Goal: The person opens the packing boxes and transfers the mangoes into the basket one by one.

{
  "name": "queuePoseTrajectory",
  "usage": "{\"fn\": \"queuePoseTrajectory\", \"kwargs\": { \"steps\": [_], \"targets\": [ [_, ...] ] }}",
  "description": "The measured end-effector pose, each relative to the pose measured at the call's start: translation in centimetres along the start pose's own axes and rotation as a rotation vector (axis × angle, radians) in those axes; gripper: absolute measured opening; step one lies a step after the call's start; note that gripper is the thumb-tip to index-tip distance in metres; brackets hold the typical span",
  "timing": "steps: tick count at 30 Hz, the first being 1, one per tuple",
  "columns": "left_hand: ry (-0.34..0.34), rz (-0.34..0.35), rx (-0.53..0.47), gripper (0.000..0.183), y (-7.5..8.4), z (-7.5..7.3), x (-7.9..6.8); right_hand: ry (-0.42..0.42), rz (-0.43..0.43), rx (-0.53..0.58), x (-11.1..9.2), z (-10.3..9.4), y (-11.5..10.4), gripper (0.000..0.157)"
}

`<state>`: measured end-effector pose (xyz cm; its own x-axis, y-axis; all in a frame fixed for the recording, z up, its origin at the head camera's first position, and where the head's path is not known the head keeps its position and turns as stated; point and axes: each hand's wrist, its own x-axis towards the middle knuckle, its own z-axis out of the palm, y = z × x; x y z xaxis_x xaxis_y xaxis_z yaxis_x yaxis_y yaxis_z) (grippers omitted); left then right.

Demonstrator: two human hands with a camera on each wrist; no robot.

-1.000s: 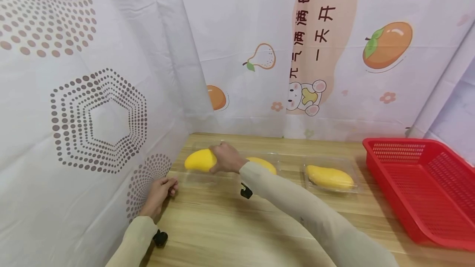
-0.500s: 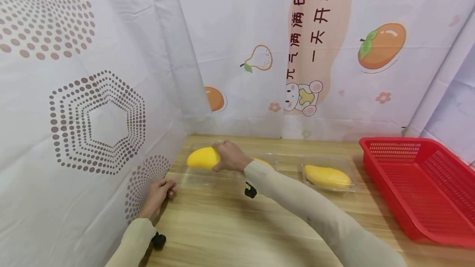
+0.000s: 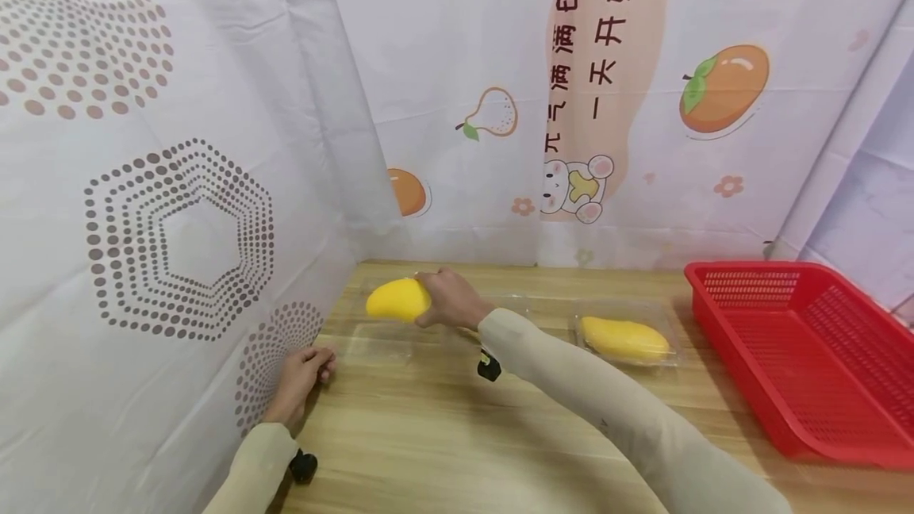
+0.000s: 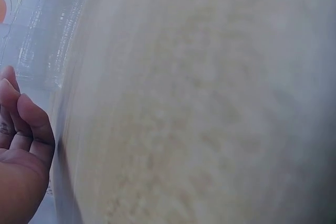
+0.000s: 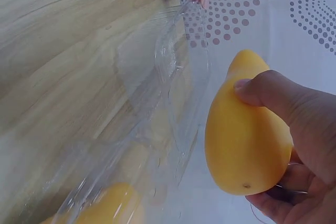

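My right hand grips a yellow mango over an opened clear plastic box at the back left. The right wrist view shows the thumb on the upper side of this mango and fingers round its lower end. Beneath the right hand and sleeve is a middle clear box; its mango shows at the bottom of the right wrist view. My left hand rests by the left curtain, beside the first box. Its fingers are loosely curled and hold nothing, as the left wrist view also shows.
Another mango lies in a clear box to the right. A red plastic basket stands at the right side of the wooden table. Printed curtains border the table at the left and back.
The mango in my right hand has risen slightly and moved right above its box. My left hand keeps its place by the curtain. The head view has turned a little to the right.
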<state>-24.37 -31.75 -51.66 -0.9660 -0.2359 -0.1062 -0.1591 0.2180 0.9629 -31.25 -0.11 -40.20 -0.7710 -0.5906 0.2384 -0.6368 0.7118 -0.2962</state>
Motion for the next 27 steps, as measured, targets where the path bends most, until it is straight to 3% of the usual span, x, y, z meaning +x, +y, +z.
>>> {"fn": "queuePoseTrajectory", "kwargs": {
  "steps": [16, 27],
  "targets": [
    [0.005, -0.001, 0.004, 0.036, 0.0, -0.1, 0.0, 0.01, 0.033, 0.011, -1.1, -0.8, 1.3, 0.074],
    [0.008, -0.003, 0.005, 0.035, 0.0, -0.1, -0.2, 0.045, 0.008, 0.017, -2.2, -1.7, 2.0, 0.075]
  ]
}}
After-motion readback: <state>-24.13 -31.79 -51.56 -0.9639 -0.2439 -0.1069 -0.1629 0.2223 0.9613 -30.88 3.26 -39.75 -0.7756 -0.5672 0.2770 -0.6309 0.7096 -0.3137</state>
